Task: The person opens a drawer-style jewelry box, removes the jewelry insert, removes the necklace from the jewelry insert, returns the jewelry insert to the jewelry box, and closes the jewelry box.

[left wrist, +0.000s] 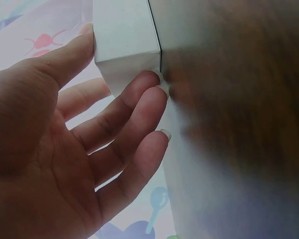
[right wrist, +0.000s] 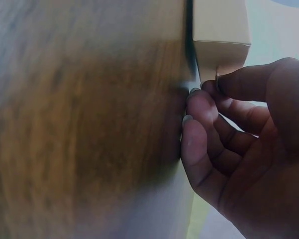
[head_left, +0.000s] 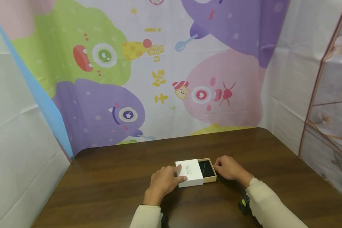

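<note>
A white box sleeve (head_left: 192, 174) with small dark print lies on the table, and a tan drawer (head_left: 210, 180) sticks partway out of its right side. Inside the drawer a black pad (head_left: 208, 171) shows, with a thin pale line on it, too small to identify. My left hand (head_left: 163, 181) holds the sleeve at its left end, thumb and forefinger on opposite sides; the other fingers bend beside its end in the left wrist view. At the drawer's right end, my right hand (head_left: 229, 168) pinches a thin pull tab (right wrist: 217, 75) between thumb and forefinger.
Dark brown wood makes up the tabletop (head_left: 114, 177). Behind it hangs a cloth (head_left: 165, 120) printed with cartoon figures. Pale curtains (head_left: 20, 136) stand at the left, and a floral-patterned one (head_left: 330, 126) at the right.
</note>
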Motion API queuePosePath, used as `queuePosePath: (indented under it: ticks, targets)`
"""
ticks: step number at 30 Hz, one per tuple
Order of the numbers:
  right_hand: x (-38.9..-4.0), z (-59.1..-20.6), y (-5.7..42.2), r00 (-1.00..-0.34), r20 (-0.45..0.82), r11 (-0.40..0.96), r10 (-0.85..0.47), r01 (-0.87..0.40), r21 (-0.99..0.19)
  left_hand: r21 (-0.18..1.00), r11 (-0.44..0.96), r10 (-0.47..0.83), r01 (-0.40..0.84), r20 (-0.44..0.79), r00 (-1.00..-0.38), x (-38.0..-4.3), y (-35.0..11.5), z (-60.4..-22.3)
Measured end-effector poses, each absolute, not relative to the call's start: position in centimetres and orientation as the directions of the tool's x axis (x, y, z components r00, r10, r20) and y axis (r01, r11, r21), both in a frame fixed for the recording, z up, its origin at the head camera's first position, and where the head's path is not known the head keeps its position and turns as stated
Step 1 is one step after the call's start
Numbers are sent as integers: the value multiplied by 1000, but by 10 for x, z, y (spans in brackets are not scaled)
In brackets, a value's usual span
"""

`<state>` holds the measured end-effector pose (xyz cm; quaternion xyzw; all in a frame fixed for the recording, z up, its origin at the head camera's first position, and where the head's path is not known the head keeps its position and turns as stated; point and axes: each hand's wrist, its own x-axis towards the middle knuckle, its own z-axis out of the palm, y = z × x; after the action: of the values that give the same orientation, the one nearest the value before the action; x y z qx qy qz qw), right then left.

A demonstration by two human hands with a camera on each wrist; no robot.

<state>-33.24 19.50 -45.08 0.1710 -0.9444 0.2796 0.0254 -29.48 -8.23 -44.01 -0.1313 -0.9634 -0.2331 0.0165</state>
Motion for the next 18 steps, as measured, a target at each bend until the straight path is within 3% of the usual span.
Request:
queuePosePath:
  ticks: [18]
  targets:
    - [-334,-452,199,-935,159,785,-315,-352,-510,435,862,247,261,89,-965,-295,-82,-440]
